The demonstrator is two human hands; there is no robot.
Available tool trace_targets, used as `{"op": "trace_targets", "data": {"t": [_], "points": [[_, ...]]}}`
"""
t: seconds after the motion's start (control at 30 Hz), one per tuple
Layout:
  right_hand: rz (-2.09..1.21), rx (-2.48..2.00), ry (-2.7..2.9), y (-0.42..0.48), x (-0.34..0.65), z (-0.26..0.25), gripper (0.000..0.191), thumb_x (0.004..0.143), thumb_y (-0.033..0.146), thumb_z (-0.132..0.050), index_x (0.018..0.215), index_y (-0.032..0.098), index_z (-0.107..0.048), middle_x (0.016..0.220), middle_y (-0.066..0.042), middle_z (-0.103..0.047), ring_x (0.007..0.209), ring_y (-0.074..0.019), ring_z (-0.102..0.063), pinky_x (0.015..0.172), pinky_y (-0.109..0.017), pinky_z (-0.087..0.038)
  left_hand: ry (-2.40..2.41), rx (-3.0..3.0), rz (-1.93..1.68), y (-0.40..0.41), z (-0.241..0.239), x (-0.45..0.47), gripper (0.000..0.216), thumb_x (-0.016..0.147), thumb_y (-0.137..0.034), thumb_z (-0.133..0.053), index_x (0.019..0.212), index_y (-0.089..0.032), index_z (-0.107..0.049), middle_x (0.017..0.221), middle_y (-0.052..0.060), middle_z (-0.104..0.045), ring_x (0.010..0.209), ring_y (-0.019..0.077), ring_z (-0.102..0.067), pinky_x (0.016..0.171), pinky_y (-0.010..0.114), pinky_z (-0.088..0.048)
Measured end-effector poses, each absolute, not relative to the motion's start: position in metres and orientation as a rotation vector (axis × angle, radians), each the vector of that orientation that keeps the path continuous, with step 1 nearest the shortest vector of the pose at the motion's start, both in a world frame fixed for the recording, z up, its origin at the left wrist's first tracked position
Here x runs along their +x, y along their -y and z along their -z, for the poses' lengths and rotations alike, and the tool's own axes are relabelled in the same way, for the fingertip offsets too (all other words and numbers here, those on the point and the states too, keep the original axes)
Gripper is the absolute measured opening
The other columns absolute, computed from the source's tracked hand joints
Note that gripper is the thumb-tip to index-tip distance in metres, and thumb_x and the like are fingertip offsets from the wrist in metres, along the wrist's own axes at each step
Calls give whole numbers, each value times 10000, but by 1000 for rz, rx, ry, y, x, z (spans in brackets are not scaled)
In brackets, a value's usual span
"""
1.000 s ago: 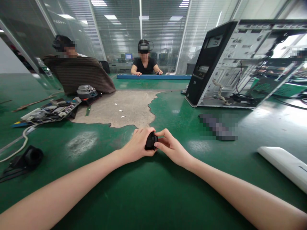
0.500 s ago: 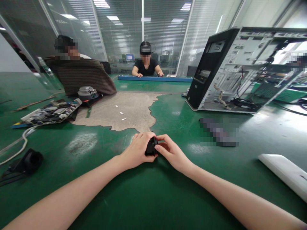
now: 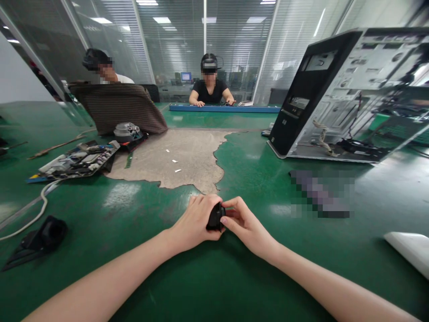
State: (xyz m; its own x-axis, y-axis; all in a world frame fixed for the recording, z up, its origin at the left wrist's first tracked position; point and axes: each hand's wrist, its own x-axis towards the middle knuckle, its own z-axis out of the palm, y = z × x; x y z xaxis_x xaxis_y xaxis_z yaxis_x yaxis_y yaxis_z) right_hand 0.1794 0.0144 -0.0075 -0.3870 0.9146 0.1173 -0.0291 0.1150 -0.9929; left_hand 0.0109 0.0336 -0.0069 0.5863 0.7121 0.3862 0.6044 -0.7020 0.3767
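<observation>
A small black plastic part (image 3: 214, 218) is held between my two hands, low over the green tabletop (image 3: 208, 286). My left hand (image 3: 197, 219) wraps round it from the left, fingers over the top and thumb below. From the right, my right hand (image 3: 241, 223) pinches its edge between thumb and fingertips. Much of the part is covered by my fingers, so its exact kind cannot be made out.
An open computer case (image 3: 315, 98) stands at right. A circuit board (image 3: 78, 161) with a cable lies left, near a black part (image 3: 43, 237). A blurred dark object (image 3: 318, 194) and a white bar (image 3: 407, 250) lie right. A person (image 3: 209, 87) sits opposite, another at left.
The whole view has shifted slightly, so things sit a little further right. Both hands keep the same hold on the black part.
</observation>
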Motion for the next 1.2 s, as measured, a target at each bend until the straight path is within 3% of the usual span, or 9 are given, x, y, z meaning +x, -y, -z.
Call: {"op": "trace_targets", "data": {"t": [0.3,0.47,0.63,0.87,1.03,1.2], "points": [[-1349,-807,1671,-14,184,13,237,797,204,-552,999,247,-434,1011,-15,-513,1016,-148,-533,915,-345,-444,-1109,2610,-734,-34,8,10,558,625,-244,-606,1101,-221,-316,1060,58,-513,931,235,-482,797,369,-337],[-1274,-840,1661,-15,182,14,114,821,239,-515,921,235,-460,931,-14,-516,932,-141,-555,852,-332,-482,-1132,2612,-733,-34,9,10,543,631,-275,-609,1096,-216,-335,1045,56,-520,921,235,-487,792,367,-335],[-1282,-947,1670,-14,181,11,238,795,230,-542,1004,226,-428,977,-39,-526,911,-166,-571,798,-359,-507,-1134,2595,-752,-34,11,10,547,637,-289,-604,1111,-218,-339,1070,60,-518,965,244,-484,812,369,-327],[-1283,-809,1744,-9,184,14,247,793,199,-553,1001,243,-428,1013,-15,-513,989,-149,-548,909,-348,-456,-1102,2653,-758,-33,13,8,564,625,-284,-616,1105,-212,-330,1063,58,-516,958,238,-480,810,361,-326],[-1251,-870,1716,-8,182,15,155,821,228,-511,952,234,-427,899,-5,-522,851,-139,-583,742,-314,-522,-1111,2668,-772,-32,13,8,537,652,-318,-605,1102,-205,-335,1035,56,-522,933,233,-490,797,360,-331],[-1185,-939,1749,-9,180,11,229,811,221,-511,1023,224,-425,1006,-40,-512,916,-164,-569,765,-338,-515,-1106,2661,-785,-31,13,9,546,655,-321,-605,1116,-206,-335,1046,58,-522,947,239,-495,803,366,-333]]}}
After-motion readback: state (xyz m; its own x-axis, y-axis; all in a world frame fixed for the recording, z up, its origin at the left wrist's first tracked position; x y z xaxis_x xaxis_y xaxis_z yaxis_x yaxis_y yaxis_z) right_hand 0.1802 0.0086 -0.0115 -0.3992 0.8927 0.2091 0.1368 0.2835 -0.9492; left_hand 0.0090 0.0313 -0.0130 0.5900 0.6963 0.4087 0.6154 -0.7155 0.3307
